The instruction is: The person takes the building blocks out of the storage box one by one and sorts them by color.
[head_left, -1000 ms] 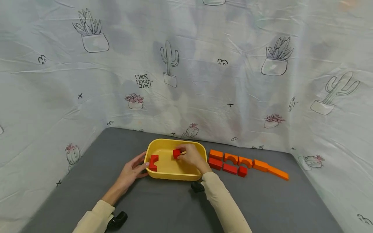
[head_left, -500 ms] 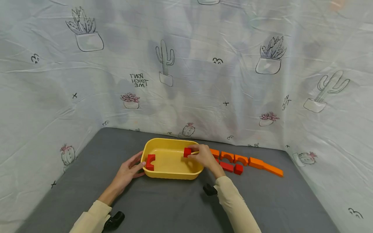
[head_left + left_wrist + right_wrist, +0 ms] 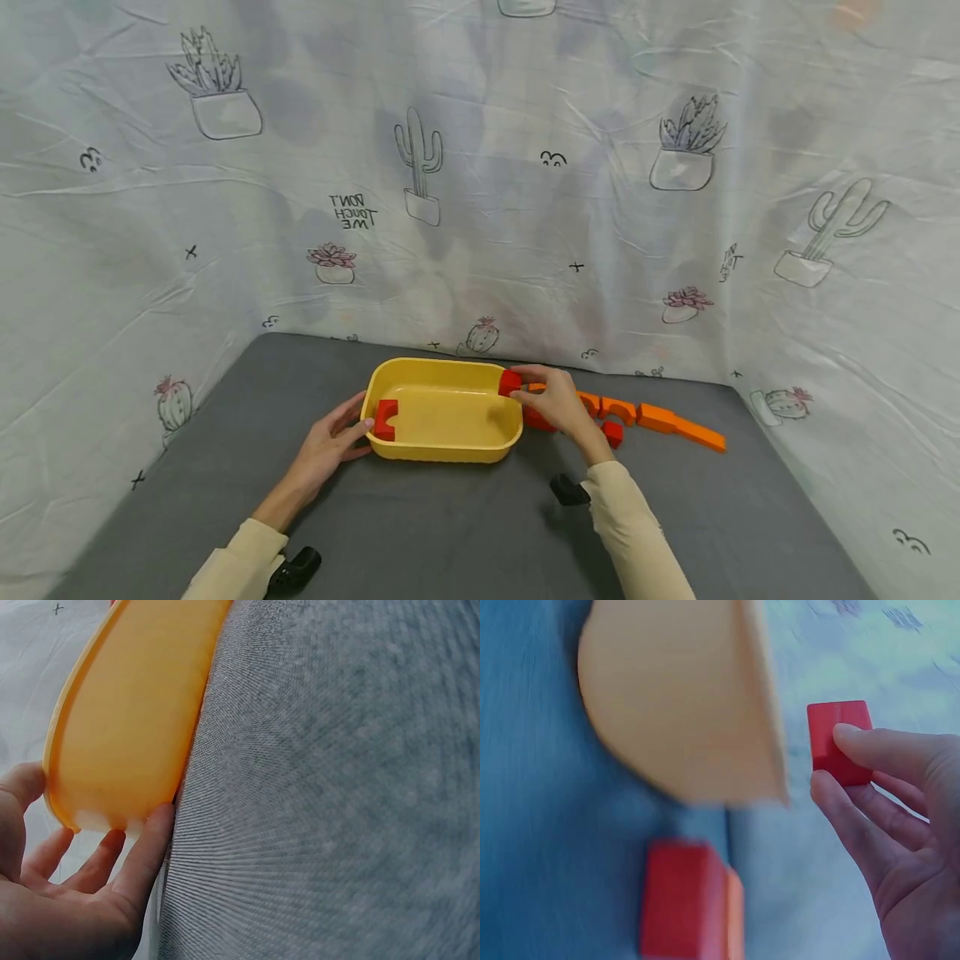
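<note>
My left hand point(image 3: 324, 443) holds the left end of a yellow plastic tray point(image 3: 442, 453), its thumb on the rim and the other fingers spread along the outer wall, as the left wrist view shows. Between the thumb and fingers of my right hand point(image 3: 558, 402), a small red block point(image 3: 510, 382) is pinched above the tray's right rim. The right wrist view shows this red block point(image 3: 825, 750) off the table, apart from the tray wall. A red arch block point(image 3: 385, 421) lies inside the tray at its left end.
Right of the tray, several orange blocks point(image 3: 656, 418) form a row on the grey table point(image 3: 420, 533). In front of them lie red blocks, including a red cube point(image 3: 612, 434); my right hand partly covers these rows. A patterned white curtain point(image 3: 480, 208) surrounds the table.
My right hand has lifted the red block and carried it rightward from inside the tray to its right rim. My left hand keeps its place at the tray's left end.
</note>
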`<state>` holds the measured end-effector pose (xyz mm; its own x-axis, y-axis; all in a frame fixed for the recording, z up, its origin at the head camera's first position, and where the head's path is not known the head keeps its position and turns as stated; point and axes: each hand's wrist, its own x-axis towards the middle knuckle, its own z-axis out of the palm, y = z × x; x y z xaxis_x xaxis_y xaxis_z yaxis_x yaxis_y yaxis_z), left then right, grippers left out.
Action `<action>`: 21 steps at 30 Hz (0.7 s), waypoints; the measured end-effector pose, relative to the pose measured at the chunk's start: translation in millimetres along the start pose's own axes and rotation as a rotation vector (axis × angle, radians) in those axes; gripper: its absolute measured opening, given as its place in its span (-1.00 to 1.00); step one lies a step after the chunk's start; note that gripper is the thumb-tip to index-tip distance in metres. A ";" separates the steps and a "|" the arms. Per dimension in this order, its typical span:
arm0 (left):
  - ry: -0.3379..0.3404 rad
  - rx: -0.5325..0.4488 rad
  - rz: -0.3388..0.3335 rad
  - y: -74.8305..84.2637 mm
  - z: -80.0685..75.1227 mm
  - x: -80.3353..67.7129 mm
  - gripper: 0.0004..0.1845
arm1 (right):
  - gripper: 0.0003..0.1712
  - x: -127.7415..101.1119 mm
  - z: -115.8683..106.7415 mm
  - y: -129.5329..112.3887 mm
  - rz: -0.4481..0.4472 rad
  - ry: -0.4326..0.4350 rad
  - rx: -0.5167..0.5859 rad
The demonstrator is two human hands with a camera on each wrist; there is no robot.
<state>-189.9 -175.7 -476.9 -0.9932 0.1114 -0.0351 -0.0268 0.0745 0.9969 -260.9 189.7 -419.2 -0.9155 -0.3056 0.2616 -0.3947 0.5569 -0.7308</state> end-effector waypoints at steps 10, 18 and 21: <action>0.017 0.030 0.007 -1.8 -3.1 3.5 -0.27 | -0.48 -45.6 -87.6 34.0 0.085 0.104 -0.097; 0.015 0.030 -0.005 -1.7 -2.5 2.6 -0.26 | -0.45 -76.3 -113.9 62.1 0.165 0.145 -0.188; 0.010 0.029 -0.008 -1.5 -0.6 2.5 -0.25 | -0.47 -87.1 -118.4 70.2 0.173 0.150 -0.223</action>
<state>-192.4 -176.1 -478.5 -0.9940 0.1008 -0.0425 -0.0320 0.1039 0.9941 -218.0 346.9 -418.7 -0.9653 -0.0833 0.2476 -0.2241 0.7511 -0.6210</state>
